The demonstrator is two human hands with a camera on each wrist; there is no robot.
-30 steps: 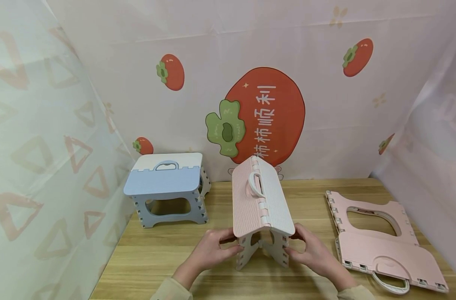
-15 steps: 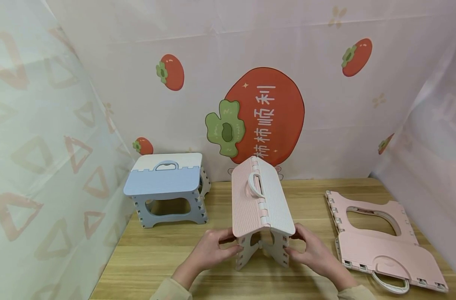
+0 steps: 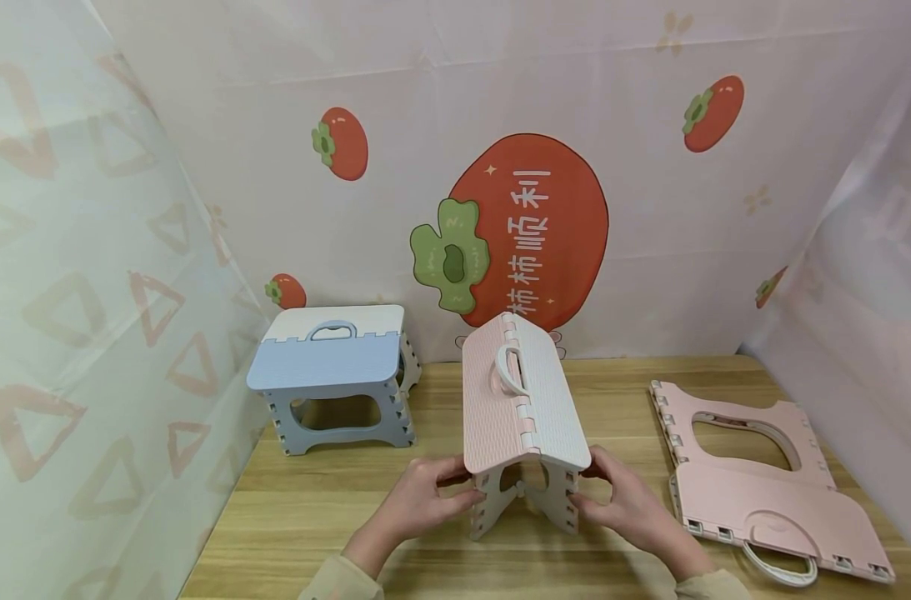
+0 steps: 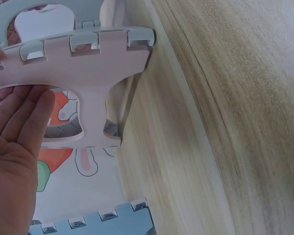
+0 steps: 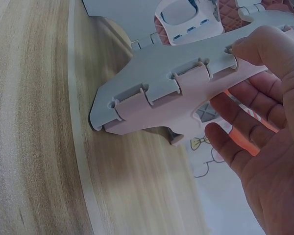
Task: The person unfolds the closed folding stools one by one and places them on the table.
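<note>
A pink and white folding stool (image 3: 488, 408) stands partly unfolded in the middle of the head view, its seat peaked like a roof with a white handle along the ridge. My left hand (image 3: 425, 500) grips the left leg panel. In the left wrist view its fingers (image 4: 22, 110) reach into the panel's oval opening, with the thumb at the hinged edge. On the other side, my right hand (image 3: 622, 507) holds the right leg panel. The right wrist view shows that thumb (image 5: 255, 46) pressed on the hinged edge, with fingers around the panel. The far legs are hidden under the seat.
A blue and white folding stool (image 3: 327, 362) stands unfolded at the back left. To the right lies a pink folding stool (image 3: 785, 500), flat and with its loop handle toward me. All rest on a wooden table (image 3: 297, 533), walled by printed cloth (image 3: 635, 275).
</note>
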